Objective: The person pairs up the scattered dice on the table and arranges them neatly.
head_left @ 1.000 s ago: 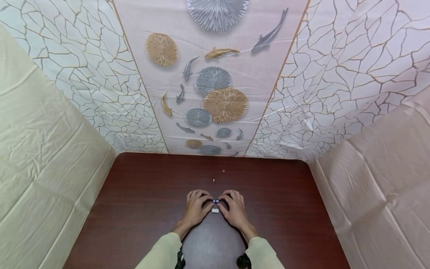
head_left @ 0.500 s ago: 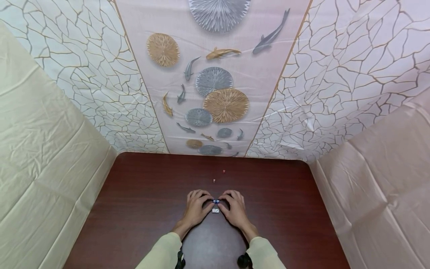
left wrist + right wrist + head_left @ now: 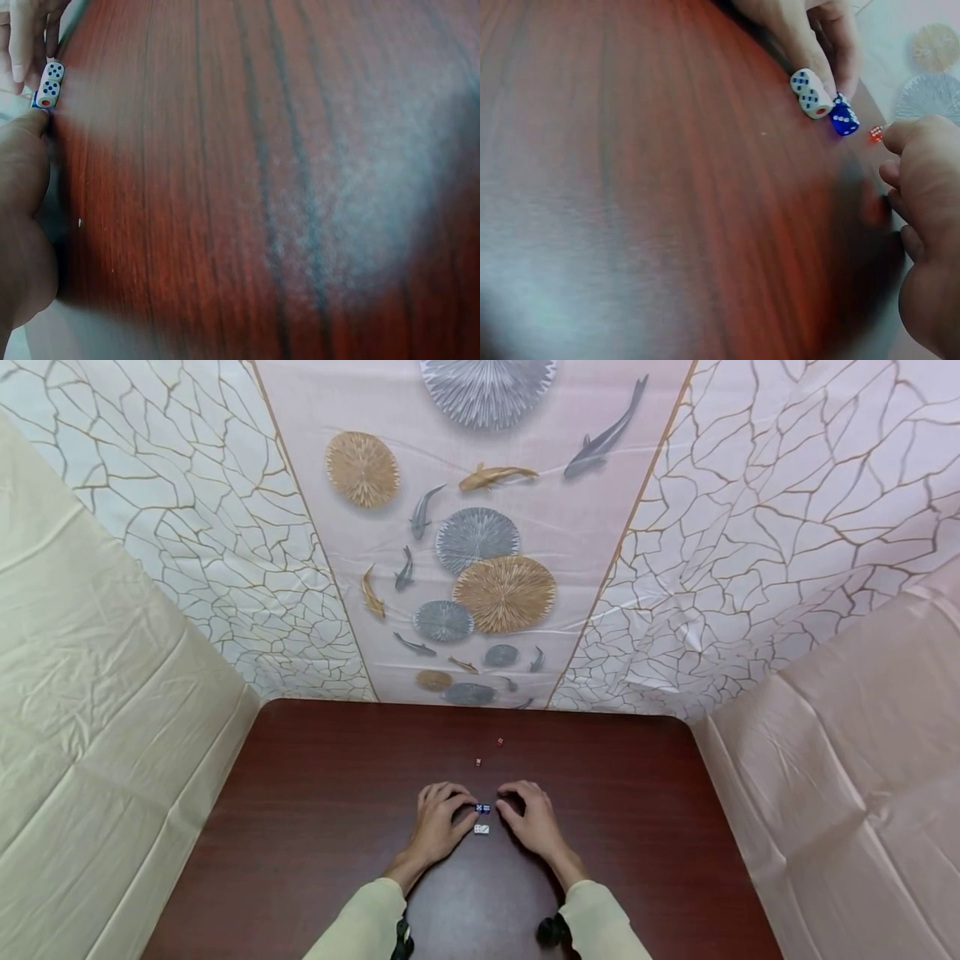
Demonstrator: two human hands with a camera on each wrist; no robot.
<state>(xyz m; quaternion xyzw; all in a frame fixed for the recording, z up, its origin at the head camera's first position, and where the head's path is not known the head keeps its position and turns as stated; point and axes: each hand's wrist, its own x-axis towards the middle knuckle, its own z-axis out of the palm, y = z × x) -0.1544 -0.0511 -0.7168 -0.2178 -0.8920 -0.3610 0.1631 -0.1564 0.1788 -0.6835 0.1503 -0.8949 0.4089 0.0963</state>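
A pair of blue dice is set side by side on the dark wooden table, between the two hands. The left-hand blue die is pinched between the thumb and forefinger of the left hand; the grip seems confined to that die, though the fingertips are partly hidden. The right hand is held just beside the pair, apart from it, its thumb and forefinger loosely curved and parted. Two white dice are placed together nearer the person. Beyond the blue pair, two red dice are seen, spaced apart.
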